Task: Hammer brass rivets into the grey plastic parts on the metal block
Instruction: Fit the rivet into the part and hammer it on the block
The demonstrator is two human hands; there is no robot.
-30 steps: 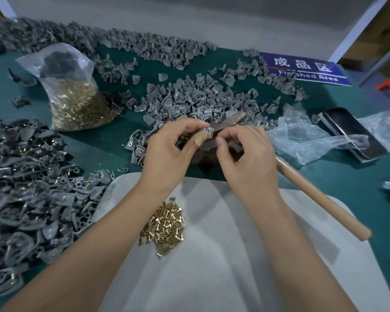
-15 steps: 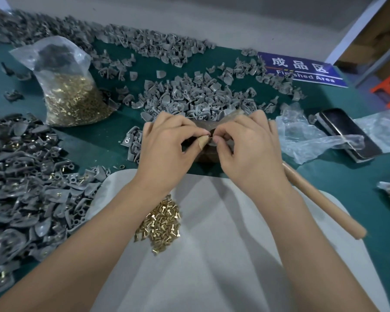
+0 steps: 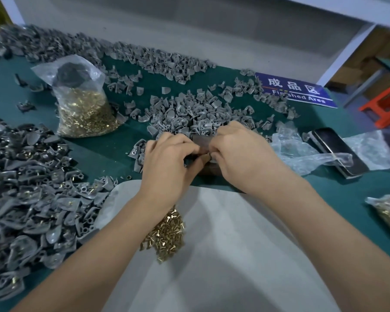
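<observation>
Both hands met over the block [image 3: 208, 170], a dark mass on the counter [image 3: 113, 154] directly under and between the fingertips. The left hand [image 3: 169, 161] came in from the near left with knuckles up and fingers [image 3: 180, 140] curled inward; the right hand [image 3: 239, 154] mirrored it from the near right, its fingers [image 3: 225, 131] bent down over the block's far edge. The thumbs nearly touched at the middle, where something small was pinched between them, probably a grey part with a rivet being seated, though the hands hid it and its long axis could not be read. Both sets of fingers were narrow, closed round that small piece; neither hand was plainly nearer, since they shared the same spot. The next move likely turned on the piece lying straight below the thumbs on the block's top, so a strike would have to come down there. No hammer could be seen. Loose rivets [image 3: 164, 233] lay on the white sheet [image 3: 223, 255] toward the body, under the left wrist. Unworked parts [image 3: 189, 113] were heaped just beyond the fingers, and more parts, some showing brass, lay well to the left [image 3: 32, 188]. A bag [image 3: 81, 100] of rivets stood beyond them to the left.
</observation>
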